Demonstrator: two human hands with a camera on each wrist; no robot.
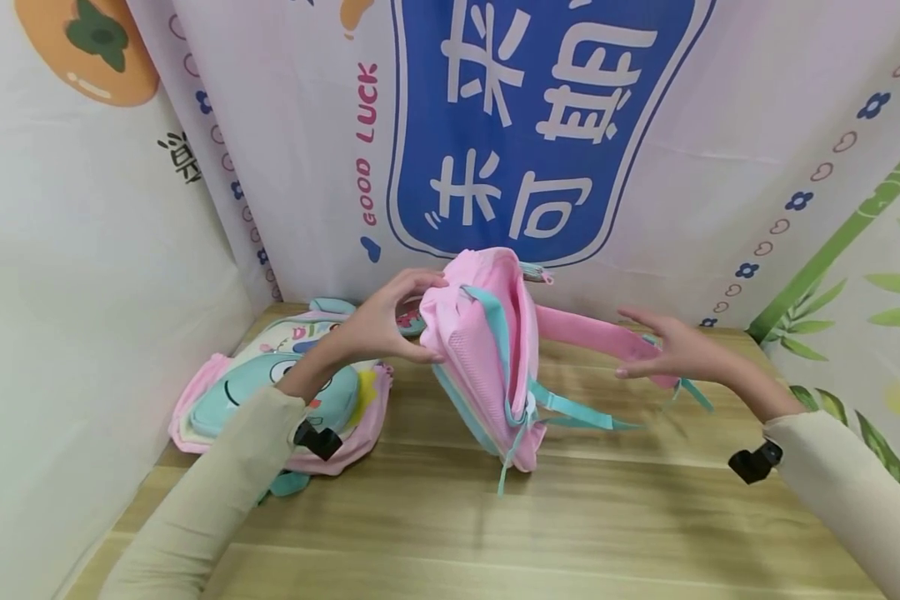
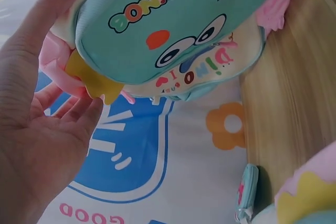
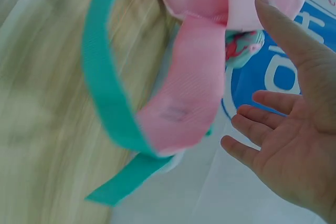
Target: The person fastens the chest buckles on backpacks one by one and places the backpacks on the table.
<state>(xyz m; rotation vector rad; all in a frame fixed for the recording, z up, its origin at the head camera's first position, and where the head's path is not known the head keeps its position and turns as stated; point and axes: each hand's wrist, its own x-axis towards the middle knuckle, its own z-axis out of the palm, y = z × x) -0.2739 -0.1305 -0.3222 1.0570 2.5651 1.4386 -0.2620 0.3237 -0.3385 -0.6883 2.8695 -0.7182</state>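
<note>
A pink and teal backpack [image 1: 480,350] stands tilted in the middle of the wooden table, its back panel and straps toward the right. My left hand [image 1: 386,321] grips its left side, thumb and fingers apart round the pink edge. In the left wrist view, the backpack's front [image 2: 173,35] shows a teal cartoon pocket and a yellow spiked trim. My right hand [image 1: 671,350] is spread beside the wide pink shoulder strap [image 1: 585,329]. The right wrist view shows its fingers straight, apart from the strap [image 3: 191,85] and its teal webbing [image 3: 102,72].
A second, similar backpack [image 1: 285,383] lies flat at the table's left, face up. Behind the held one is a small teal pouch [image 1: 411,322] with a red pattern. Printed cloth [image 1: 307,167] walls the table [image 1: 420,533] at the back and sides.
</note>
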